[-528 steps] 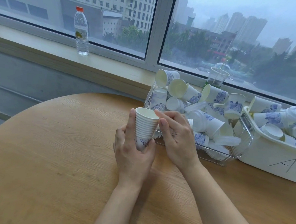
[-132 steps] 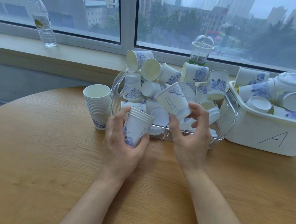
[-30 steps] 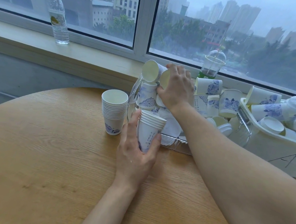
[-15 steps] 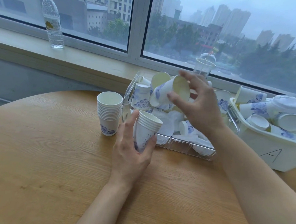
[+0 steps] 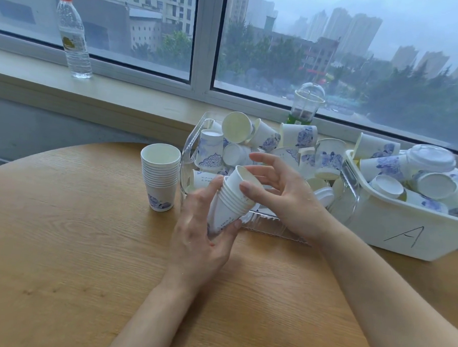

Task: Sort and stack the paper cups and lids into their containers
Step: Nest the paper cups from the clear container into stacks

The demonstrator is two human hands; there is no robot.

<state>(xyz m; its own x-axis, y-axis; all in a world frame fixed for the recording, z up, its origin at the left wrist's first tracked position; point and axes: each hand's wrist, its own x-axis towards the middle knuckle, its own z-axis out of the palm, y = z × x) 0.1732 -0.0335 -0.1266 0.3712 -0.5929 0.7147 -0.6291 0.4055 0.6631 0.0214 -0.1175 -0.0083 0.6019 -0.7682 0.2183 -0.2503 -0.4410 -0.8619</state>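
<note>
My left hand [image 5: 200, 241] grips a tilted stack of white paper cups [image 5: 230, 202] above the round wooden table [image 5: 73, 244]. My right hand [image 5: 282, 197] has its fingers spread around the top cup of that stack, thumb on the rim. A second, upright stack of cups [image 5: 160, 176] stands on the table to the left. Behind the hands a clear plastic bin [image 5: 189, 155] holds several loose blue-patterned cups and white lids. At the right a white bin marked A [image 5: 394, 229] holds more cups and lids.
A water bottle [image 5: 73, 36] stands on the windowsill at the far left. A clear domed cup with green drink [image 5: 304, 105] sits on the sill behind the clear bin. The window and sill run along the table's far side.
My right hand brought a cup down from above the clear bin and set it into the top of the stack in my left hand. The stack has tilted to the right.
</note>
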